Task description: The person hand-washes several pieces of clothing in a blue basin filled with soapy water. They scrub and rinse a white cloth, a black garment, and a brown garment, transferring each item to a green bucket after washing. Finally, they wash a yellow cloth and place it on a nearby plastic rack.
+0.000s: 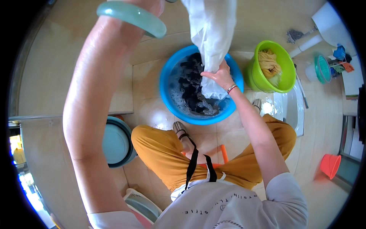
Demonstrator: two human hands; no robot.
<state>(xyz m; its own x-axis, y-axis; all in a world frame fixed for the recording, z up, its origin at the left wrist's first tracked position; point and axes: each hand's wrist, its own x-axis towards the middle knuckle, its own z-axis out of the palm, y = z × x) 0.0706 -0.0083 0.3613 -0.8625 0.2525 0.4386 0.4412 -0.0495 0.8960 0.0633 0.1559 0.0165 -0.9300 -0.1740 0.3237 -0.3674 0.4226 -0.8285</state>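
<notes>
A wet white cloth (213,30) hangs in a long bunch from the upper edge of the view into a blue basin (164,89). My right hand (222,78) is closed around its lower part, thumb pointing left, just above the water. Dark wet clothes (192,86) lie in the basin among sudsy water, left of the white cloth's end. My left arm reaches up past a pale green bangle (131,16). Only the base of my left hand (152,4) shows at the top edge; its fingers are out of the picture.
Right of the basin stands a lime-green bucket (288,72) with yellowish cloth (268,63). Beyond it is a white floor-level fixture (295,114). Stacked basins (114,141) sit at left. A red bucket (330,166) is far right. My knees flank the near side.
</notes>
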